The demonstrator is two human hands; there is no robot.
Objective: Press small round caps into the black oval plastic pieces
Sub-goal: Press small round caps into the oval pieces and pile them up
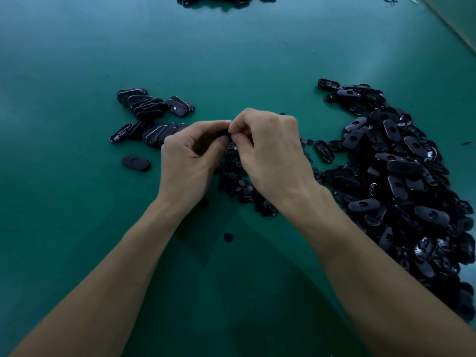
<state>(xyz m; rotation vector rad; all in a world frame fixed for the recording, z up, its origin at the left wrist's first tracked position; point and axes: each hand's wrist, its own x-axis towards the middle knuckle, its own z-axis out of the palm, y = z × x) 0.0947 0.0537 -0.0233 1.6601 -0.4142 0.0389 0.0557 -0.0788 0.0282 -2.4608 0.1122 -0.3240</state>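
Both hands meet above the middle of the green desk. The left hand is curled, with its forefinger stretched over the top and its thumb underneath, gripping a black oval piece that is mostly hidden between the fingers. The right hand is closed tight, its thumb and forefinger pinched together against the near end of the same piece. Whether a cap sits between those fingertips cannot be told. Directly under the hands lies a scatter of small round caps, and one stray cap sits apart, nearer the person. A large heap of oval pieces fills the desk to the right. To the left, oval pieces lie in two overlapping rows, with a lone oval piece flat just in front of them.
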